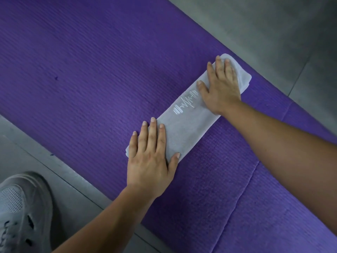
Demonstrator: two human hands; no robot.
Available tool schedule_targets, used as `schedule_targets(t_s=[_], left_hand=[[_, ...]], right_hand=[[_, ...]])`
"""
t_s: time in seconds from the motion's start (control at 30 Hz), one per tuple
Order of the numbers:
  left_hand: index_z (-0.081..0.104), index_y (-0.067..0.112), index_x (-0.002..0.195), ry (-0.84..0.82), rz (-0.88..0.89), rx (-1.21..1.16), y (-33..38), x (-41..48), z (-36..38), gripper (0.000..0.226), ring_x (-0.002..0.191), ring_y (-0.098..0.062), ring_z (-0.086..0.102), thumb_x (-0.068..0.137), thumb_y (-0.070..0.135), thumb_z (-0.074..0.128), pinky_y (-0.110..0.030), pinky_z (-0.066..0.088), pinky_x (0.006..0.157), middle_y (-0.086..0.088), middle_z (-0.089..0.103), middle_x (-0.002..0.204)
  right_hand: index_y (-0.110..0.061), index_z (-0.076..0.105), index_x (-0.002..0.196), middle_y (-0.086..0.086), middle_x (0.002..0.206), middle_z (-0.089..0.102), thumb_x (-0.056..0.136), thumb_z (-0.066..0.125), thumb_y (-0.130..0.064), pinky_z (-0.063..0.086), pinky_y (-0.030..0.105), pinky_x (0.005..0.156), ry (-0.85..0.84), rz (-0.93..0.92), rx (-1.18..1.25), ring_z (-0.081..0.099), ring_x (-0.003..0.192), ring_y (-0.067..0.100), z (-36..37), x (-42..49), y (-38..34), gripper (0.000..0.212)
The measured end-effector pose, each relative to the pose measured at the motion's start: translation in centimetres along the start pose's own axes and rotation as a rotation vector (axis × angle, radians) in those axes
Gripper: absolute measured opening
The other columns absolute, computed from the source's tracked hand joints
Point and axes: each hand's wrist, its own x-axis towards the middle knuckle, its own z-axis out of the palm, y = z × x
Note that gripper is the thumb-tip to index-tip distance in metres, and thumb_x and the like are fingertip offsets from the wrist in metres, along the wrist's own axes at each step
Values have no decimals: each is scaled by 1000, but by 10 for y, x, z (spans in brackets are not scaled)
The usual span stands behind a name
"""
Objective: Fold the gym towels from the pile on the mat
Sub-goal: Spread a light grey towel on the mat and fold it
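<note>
We cannot see either end of the grey towel [184, 128] in full: the left hand [151, 159] covers its near-left end and the right hand [221, 88] covers much of its far-right end. A grey shoe [21, 207] is cut off at the near-left corner, and both forearms run out of view. The towel lies as a long narrow strip slanting across the purple mat [91, 70], its white logo [186, 103] facing up between the hands. Both hands lie palm down on it, fingers straight and slightly spread, gripping nothing. Grey floor [255, 24] borders the mat.
</note>
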Motion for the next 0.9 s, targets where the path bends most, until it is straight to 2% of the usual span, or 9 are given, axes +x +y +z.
schedule_targets(t_s=[0.13, 0.33, 0.43, 0.5, 0.6, 0.73, 0.8, 0.87, 0.9], left_hand=[[13, 11, 162, -7, -23, -20, 2, -1, -1, 80, 156, -33, 10, 102, 63, 21, -54, 12, 125, -12, 9, 169], [10, 12, 162, -2, -72, -10, 3, -9, 1, 81, 156, -32, 8, 102, 64, 23, -54, 12, 125, -12, 7, 169], [11, 11, 162, -13, -90, -24, 5, -10, 1, 81, 156, -32, 8, 102, 64, 24, -55, 13, 124, -13, 6, 169], [13, 11, 162, -17, -95, -32, 5, -10, 1, 81, 156, -33, 10, 101, 63, 25, -55, 13, 124, -13, 8, 169], [14, 11, 162, -15, -106, -33, 6, -11, 1, 81, 155, -33, 13, 101, 64, 26, -53, 13, 125, -13, 9, 169], [15, 16, 162, -30, -148, -125, 9, -13, -7, 79, 156, -29, 13, 100, 64, 27, -51, 14, 125, -8, 9, 169], [31, 20, 156, -21, -171, -201, 9, -10, -19, 70, 151, -28, 26, 99, 62, 31, -49, 23, 121, -7, 25, 166], [54, 23, 132, 29, -190, -321, 3, 6, -37, 48, 131, -26, 46, 98, 54, 41, -43, 37, 105, -3, 52, 143], [59, 23, 118, 50, -216, -412, -2, 21, -46, 35, 118, -24, 52, 96, 48, 48, -38, 40, 95, 1, 59, 127]], right_hand=[[-29, 5, 161, 0, 169, -11, 96, 9, -70, -7, 50, 125, -40, 5, 0, -15, 154, 29, -4, 10, 15, 77], [-43, 14, 158, -10, 168, -12, 97, 22, -70, -6, 52, 124, -85, 51, 166, -12, 155, 24, -8, 19, 25, 68], [-38, 9, 159, -2, 168, -14, 96, 16, -68, -7, 59, 122, -74, 87, 73, -17, 154, 30, -13, 13, 10, 70], [-33, 6, 160, 2, 169, -12, 96, 10, -66, -7, 58, 122, -15, -17, 3, -17, 154, 31, -6, -7, -7, 72], [-30, 7, 161, 2, 169, -9, 95, 4, -66, -6, 56, 123, -55, -149, -13, -16, 154, 28, 7, -27, -19, 75], [-29, 5, 161, -2, 169, -11, 100, 14, -63, -11, 50, 124, -124, -141, 97, -21, 153, 21, 0, -21, -9, 71], [-23, 16, 161, 1, 170, 1, 104, 31, -53, -5, 44, 126, -76, -126, 291, -9, 156, 20, -8, -31, -9, 66], [-16, 40, 151, 6, 161, 31, 101, 50, -38, 16, 42, 124, 66, -63, 490, 23, 150, 25, -12, -56, -15, 55], [-16, 51, 142, 5, 150, 45, 98, 55, -32, 29, 41, 119, 139, -4, 580, 39, 139, 24, -11, -71, -18, 47]])
